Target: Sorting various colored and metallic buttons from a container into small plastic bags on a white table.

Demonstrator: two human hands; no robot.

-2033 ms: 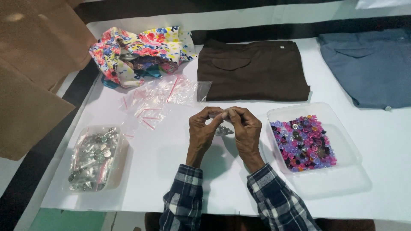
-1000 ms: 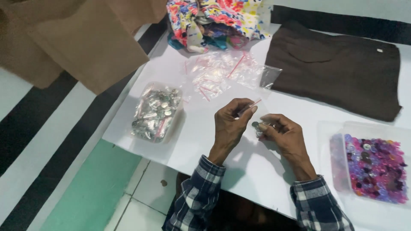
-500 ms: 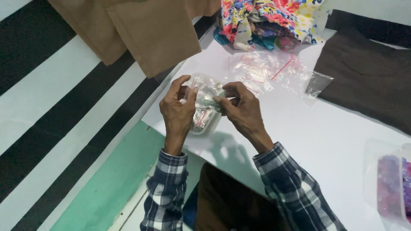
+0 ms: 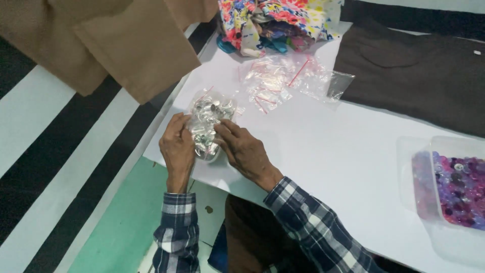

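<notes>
While I watch the head view, both hands sit at the left edge of the white table (image 4: 328,167), left of frame centre.

Left hand: my left hand (image 4: 177,146) is curled against the left side of the clear plastic tub of small silver metal pieces (image 4: 207,121), fingers bent round its wall, gripping it.

Right hand: my right hand (image 4: 245,151) lies over the tub's lower right rim, fingers bent down onto the silver pieces; I cannot tell whether a piece is pinched between them.

Tub position: at the table's left edge, between the two hands, just left of centre frame.

Sleeves: blue and white checked shirt cuffs (image 4: 177,207) on both wrists, lower centre.

Bags: loose heap of small clear zip bags with red seal strips (image 4: 283,76), above and right of the tub, apart from it.

Brown garment: folded dark brown cloth (image 4: 419,76), upper right, touching the edge of the bags.

Floral cloth: bundle of bright flowered fabric (image 4: 278,23), top centre.

Tan cloth: plain tan fabric (image 4: 116,40) hanging over the upper left.

Bead tray: clear rectangular plastic container of purple and pink buttons (image 4: 454,184), right edge, well apart from both hands.

Floor: black and white stripes with a green patch (image 4: 121,227), lower left.
</notes>
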